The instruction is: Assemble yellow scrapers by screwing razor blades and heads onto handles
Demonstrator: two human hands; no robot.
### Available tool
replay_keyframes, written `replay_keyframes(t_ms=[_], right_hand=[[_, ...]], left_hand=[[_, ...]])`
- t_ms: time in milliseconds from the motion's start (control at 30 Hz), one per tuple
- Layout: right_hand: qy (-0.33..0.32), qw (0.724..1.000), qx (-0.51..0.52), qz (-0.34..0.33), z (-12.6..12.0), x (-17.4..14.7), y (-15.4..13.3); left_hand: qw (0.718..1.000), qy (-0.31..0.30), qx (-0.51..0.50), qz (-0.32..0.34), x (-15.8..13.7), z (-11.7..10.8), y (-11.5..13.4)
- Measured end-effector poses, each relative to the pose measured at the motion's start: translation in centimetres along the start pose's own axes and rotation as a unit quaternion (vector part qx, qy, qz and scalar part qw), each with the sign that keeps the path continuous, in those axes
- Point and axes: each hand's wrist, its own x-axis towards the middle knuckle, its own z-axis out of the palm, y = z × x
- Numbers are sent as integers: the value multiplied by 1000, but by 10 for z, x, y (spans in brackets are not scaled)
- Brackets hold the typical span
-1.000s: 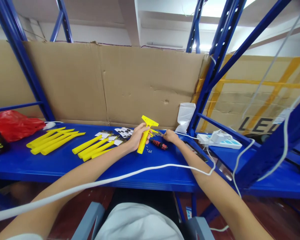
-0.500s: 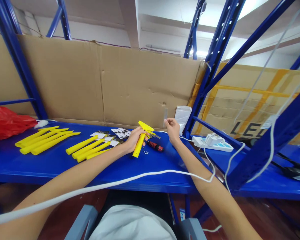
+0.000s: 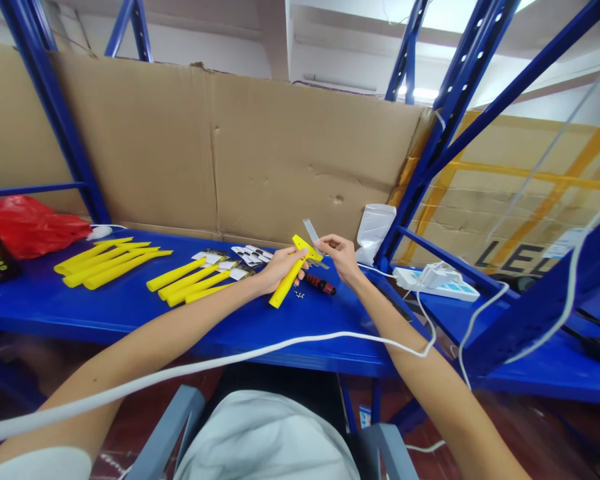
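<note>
My left hand (image 3: pixel 279 268) is closed around a yellow scraper handle (image 3: pixel 286 285), whose wide head points up and away from me. Pinched in my right hand (image 3: pixel 342 256) is a thin, flat metal blade (image 3: pixel 311 231), held at a slant right by the scraper's head; whether the two touch I cannot tell. Beneath the hands, a red and black screwdriver (image 3: pixel 322 285) lies on the blue table, partly covered. Several small screws (image 3: pixel 299 294) are scattered beside it. Some flat metal strips (image 3: pixel 320 264) lie behind the scraper head.
More yellow handles (image 3: pixel 113 265) lie in rows to the left, some of them (image 3: pixel 180 277) against packaged blades (image 3: pixel 250 255). A red plastic bag (image 3: pixel 33 227) sits far left. A white cable (image 3: pixel 280 345) crosses in front of my forearms. A power strip (image 3: pixel 437 283) stands right of the blue post.
My right hand has brought the blade leftward to the scraper head, tilting it from upright to slanted. The scraper has turned slightly in my left hand. The view has shifted a little.
</note>
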Motion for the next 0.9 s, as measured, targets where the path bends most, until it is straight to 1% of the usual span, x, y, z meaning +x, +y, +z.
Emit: replay_keyframes(t_ms=[133, 300, 600, 900], right_hand=[[-29, 999, -18, -8, 4, -5, -3], [-49, 998, -32, -16, 5, -6, -3], [-65, 997, -36, -25, 2, -7, -7], [-85, 993, -73, -33, -1, -6, -1]], left_hand=[[1000, 2, 5, 4, 0, -1, -2], [1000, 5, 8, 15, 1, -3, -3], [1000, -2, 8, 19, -1, -2, 1], [999, 16, 6, 28, 0, 0, 0]])
